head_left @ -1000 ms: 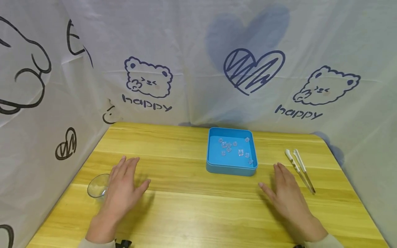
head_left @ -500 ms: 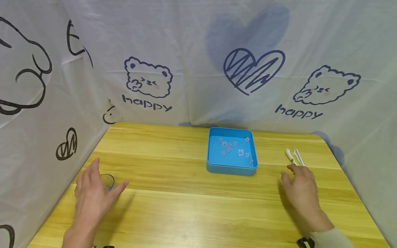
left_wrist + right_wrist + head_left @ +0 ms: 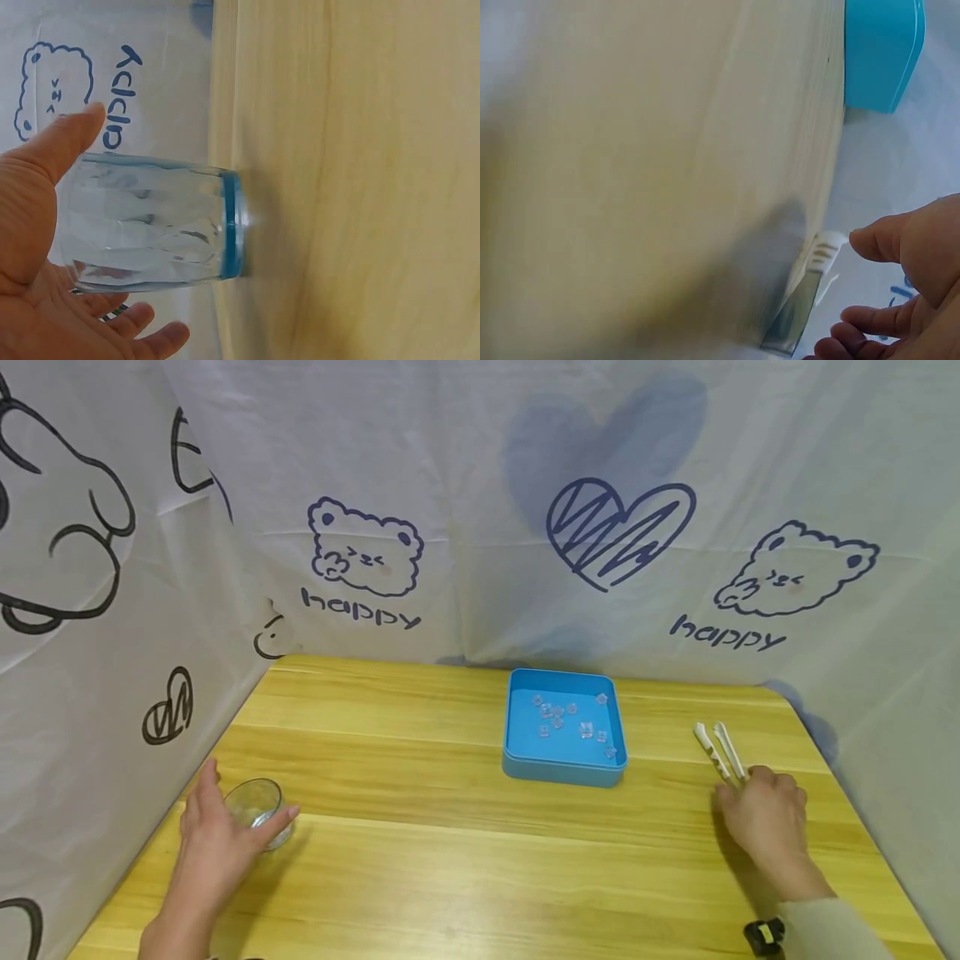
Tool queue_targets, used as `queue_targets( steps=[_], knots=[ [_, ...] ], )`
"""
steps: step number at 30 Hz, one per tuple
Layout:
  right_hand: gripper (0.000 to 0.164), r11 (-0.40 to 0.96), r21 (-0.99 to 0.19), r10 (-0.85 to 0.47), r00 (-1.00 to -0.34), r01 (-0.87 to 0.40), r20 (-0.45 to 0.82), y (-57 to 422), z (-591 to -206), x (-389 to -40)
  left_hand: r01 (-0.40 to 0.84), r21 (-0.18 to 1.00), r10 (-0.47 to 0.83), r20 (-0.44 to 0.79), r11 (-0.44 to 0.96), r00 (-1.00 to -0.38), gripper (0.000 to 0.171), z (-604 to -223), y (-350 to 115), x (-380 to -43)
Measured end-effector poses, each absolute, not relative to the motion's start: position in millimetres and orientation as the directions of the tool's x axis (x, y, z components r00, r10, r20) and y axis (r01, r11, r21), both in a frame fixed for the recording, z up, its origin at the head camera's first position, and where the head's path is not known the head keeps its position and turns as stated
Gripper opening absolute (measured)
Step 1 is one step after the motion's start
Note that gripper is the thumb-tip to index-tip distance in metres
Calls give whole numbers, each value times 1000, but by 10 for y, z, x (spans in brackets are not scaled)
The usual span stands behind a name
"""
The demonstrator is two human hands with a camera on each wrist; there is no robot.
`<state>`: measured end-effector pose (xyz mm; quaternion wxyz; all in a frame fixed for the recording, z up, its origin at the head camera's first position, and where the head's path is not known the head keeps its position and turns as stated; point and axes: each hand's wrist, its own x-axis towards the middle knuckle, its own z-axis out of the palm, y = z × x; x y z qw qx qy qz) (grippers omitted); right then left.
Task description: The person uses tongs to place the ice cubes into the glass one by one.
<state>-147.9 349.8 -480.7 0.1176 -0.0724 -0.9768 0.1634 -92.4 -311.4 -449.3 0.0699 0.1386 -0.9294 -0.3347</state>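
My left hand (image 3: 213,847) is spread around a clear drinking glass (image 3: 253,797), the thumb at its near right side and the fingers at its left. In the left wrist view the glass (image 3: 150,225) stands upright, with a bluish base, between thumb and fingers that are not closed on it. My right hand (image 3: 768,827) is over the lower end of a pair of tongs (image 3: 708,746) with white tips and metal arms. The right wrist view has the thumb and bent fingers held apart beside the tongs (image 3: 821,255). The hand hides the tongs' rear end in the head view.
A shallow blue tray (image 3: 562,772) holding several small clear cubes (image 3: 587,730) sits at the back, right of centre. The wooden table (image 3: 465,877) meets a white printed cloth (image 3: 480,568) behind and at the sides.
My left hand has moved left to the glass, which now shows between thumb and fingers. My right hand has moved right, over the tongs, its fingers more bent. The tray stays put.
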Motion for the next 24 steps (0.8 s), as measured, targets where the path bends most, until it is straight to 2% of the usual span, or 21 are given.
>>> queue_targets(
  steps=[5,14,24],
  knots=[
    [53,943,-316,170,-969,107,178,3581,-4806,-1532,-254,692,-280,-78,675,-957,136,-4519,-3157,-949],
    [60,912,-346,231,-973,219,-10,3694,-4760,-1577,-252,711,-272,-89,657,-958,137,-4576,-3180,-956],
    [46,926,-324,204,-979,192,4,3742,-4797,-1638,-250,780,-244,-128,574,-961,129,-4627,-3247,-921]
  ],
)
